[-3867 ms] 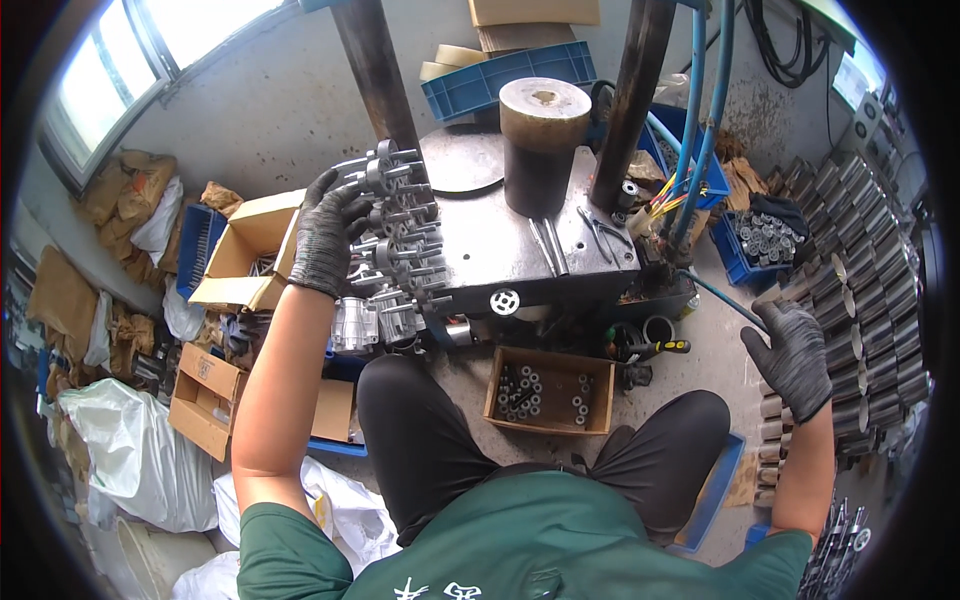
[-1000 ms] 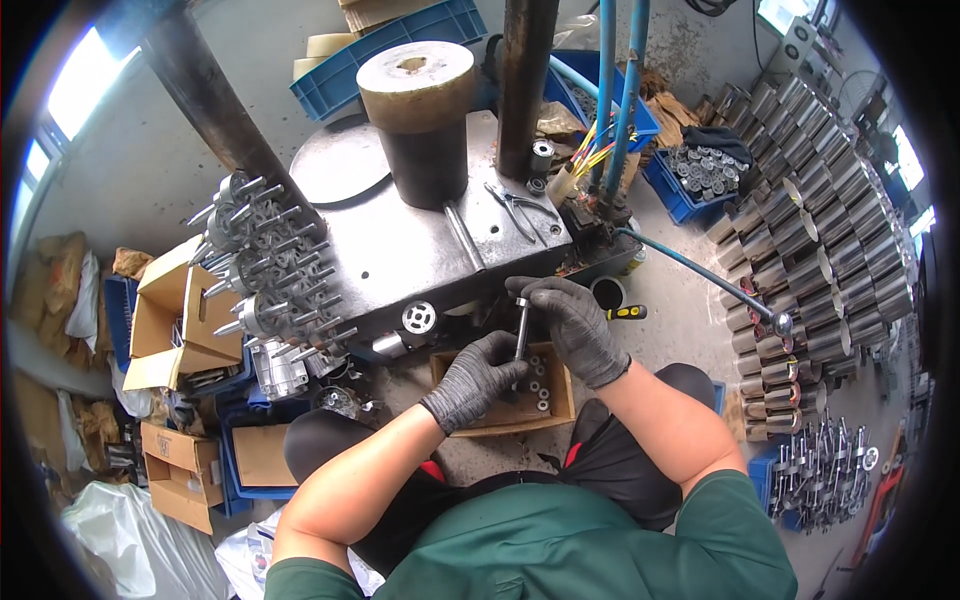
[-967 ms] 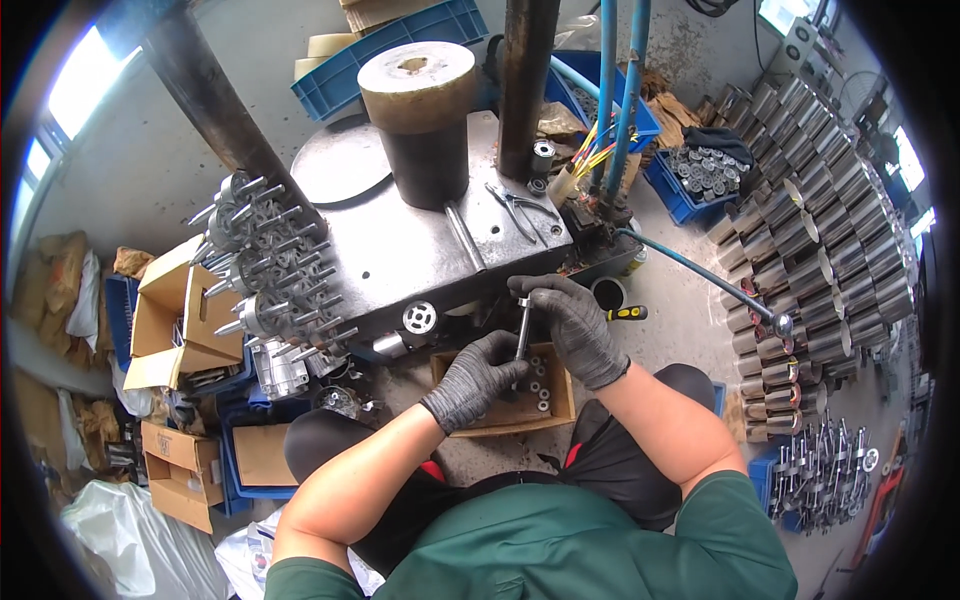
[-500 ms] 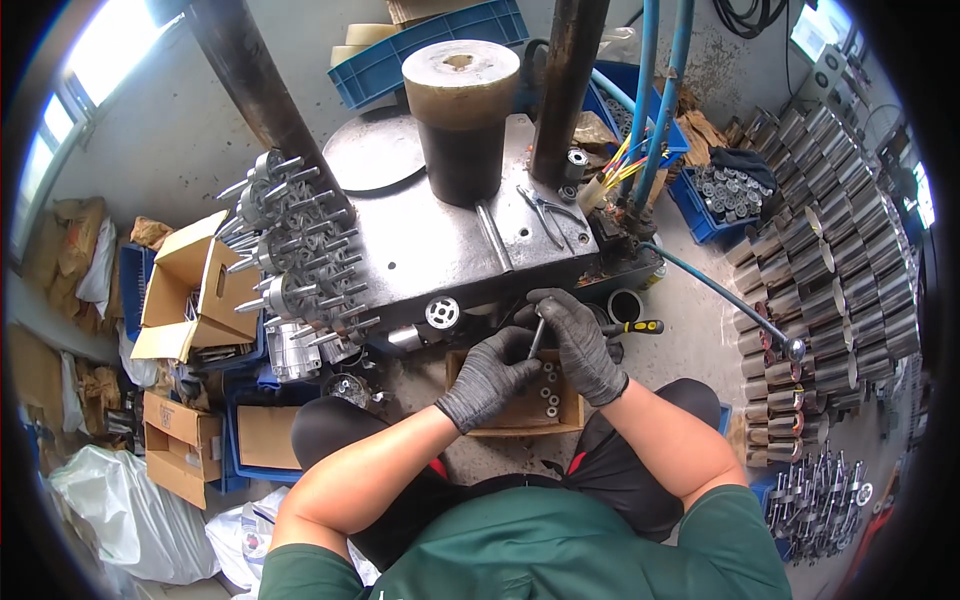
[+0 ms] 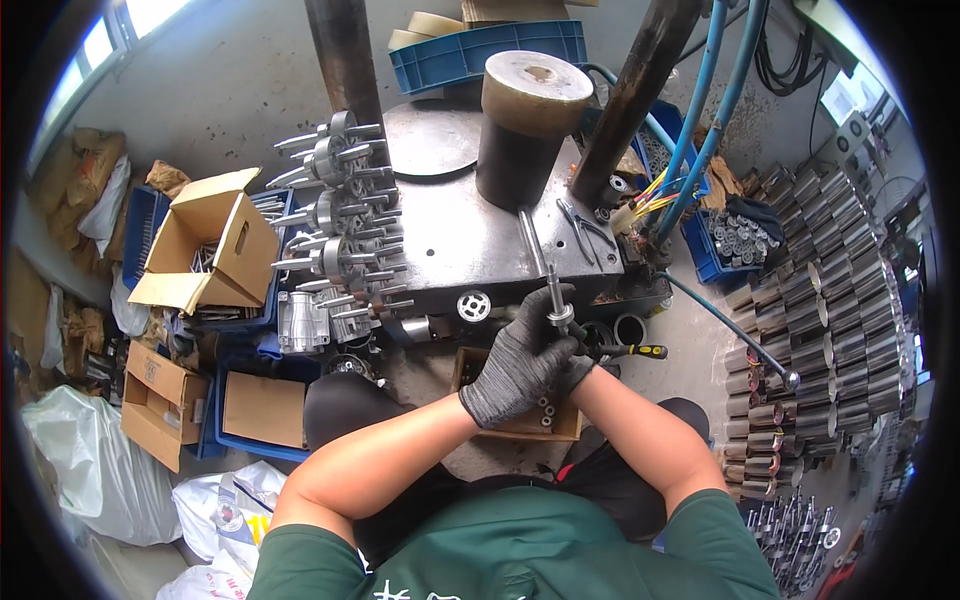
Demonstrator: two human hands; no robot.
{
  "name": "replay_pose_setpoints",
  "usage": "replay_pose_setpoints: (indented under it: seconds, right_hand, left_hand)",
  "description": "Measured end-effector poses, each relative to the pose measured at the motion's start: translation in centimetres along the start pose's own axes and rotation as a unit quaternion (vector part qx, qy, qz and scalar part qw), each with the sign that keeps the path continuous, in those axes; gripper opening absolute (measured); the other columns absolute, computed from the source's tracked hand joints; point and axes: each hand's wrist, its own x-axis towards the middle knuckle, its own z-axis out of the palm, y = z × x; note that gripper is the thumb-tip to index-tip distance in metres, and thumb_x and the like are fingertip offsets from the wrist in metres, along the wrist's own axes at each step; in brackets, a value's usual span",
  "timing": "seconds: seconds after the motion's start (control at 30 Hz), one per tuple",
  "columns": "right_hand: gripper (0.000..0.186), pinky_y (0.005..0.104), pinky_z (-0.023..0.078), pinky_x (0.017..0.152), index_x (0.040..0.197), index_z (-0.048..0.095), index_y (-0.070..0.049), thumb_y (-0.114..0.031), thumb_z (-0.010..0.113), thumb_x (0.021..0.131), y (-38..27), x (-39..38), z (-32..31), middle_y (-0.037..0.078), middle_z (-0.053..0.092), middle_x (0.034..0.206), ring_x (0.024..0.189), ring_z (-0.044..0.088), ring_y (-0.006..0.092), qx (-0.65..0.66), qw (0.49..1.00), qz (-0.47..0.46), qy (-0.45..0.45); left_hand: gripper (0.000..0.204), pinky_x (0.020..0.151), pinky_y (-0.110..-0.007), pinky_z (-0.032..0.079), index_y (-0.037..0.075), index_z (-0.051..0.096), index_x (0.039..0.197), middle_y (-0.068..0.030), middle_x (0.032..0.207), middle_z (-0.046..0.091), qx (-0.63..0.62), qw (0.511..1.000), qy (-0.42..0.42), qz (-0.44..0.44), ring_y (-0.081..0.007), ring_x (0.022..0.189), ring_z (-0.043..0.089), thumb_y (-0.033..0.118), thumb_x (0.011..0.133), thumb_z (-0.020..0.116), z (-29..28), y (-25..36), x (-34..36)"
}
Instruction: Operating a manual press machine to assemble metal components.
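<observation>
A thin metal shaft (image 5: 553, 285) with a ring-shaped collar on it points up and away from me, just in front of the press bed (image 5: 450, 235). My left hand (image 5: 512, 375), in a grey glove, is closed around its lower part. My right hand (image 5: 577, 373), gloved too, sits tight against the left one and is mostly hidden behind it, so its fingers do not show. Below both hands is an open cardboard box (image 5: 472, 430) with small metal rings inside. A loose metal rod (image 5: 531, 243) and pliers (image 5: 584, 232) lie on the press bed.
A thick ram-like cylinder (image 5: 525, 150) stands on the bed between dark columns. Shafts with rotors (image 5: 335, 215) are stacked at the bed's left. A yellow-and-black handle (image 5: 648, 351) juts out right of my hands. Metal tubes (image 5: 840, 320) are piled at far right; cartons (image 5: 205, 245) stand left.
The shaft now points upward with its collar showing, nearer the bed. My left hand has moved right, in front of my right hand, which has dropped lower. The view has shifted.
</observation>
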Motion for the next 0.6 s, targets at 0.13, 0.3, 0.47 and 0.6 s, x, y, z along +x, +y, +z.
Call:
replay_pose_setpoints:
  seconds: [0.13, 0.3, 0.47, 0.6]
  right_hand:
    - [0.040, 0.0398, 0.050, 0.108, 0.134, 0.060, -0.014, -0.039, 0.056, 0.103, 2.8, 0.1, 2.1, 0.008, 0.066, 0.132, 0.125, 0.061, 0.0251, 0.187, 0.971, 0.146, 0.031]
    - [0.032, 0.0406, 0.049, 0.107, 0.126, 0.066, -0.020, -0.040, 0.059, 0.101, 5.4, -0.8, 1.6, 0.007, 0.070, 0.124, 0.124, 0.062, 0.0260, 0.204, 0.960, 0.188, 0.034]
    - [0.028, 0.0412, 0.051, 0.104, 0.121, 0.070, -0.020, -0.037, 0.062, 0.099, 2.5, -2.0, -1.7, 0.010, 0.073, 0.118, 0.120, 0.065, 0.0267, 0.004, 0.970, 0.222, -0.100]
    - [0.030, 0.0428, 0.055, 0.091, 0.118, 0.069, -0.006, -0.025, 0.070, 0.096, -11.8, 0.8, -8.8, 0.017, 0.073, 0.107, 0.105, 0.072, 0.0276, -0.324, 0.903, 0.247, -0.138]
  left_hand:
    - [0.054, 0.076, -0.031, 0.059, 0.009, 0.035, 0.150, -0.0134, 0.107, 0.066, 0.002, 1.000, -0.030, -0.007, -0.0205, 0.095, 0.070, 0.010, 0.103, 0.062, 0.2, 0.6, 0.2]
    - [0.044, 0.070, -0.031, 0.060, 0.009, 0.038, 0.144, -0.0142, 0.100, 0.068, -0.012, 0.999, 0.023, -0.036, -0.0218, 0.086, 0.072, 0.017, 0.106, 0.059, -0.8, -0.3, 0.6]
    - [0.034, 0.060, -0.035, 0.061, 0.008, 0.042, 0.138, -0.0151, 0.096, 0.067, -0.093, 0.975, 0.067, -0.189, -0.0242, 0.074, 0.073, 0.015, 0.107, 0.055, -1.9, -3.7, 1.2]
    - [0.029, 0.055, -0.040, 0.062, 0.008, 0.044, 0.133, -0.0137, 0.094, 0.067, -0.008, 0.967, 0.054, -0.247, -0.0256, 0.070, 0.072, 0.014, 0.107, 0.054, -2.3, -7.7, 1.8]
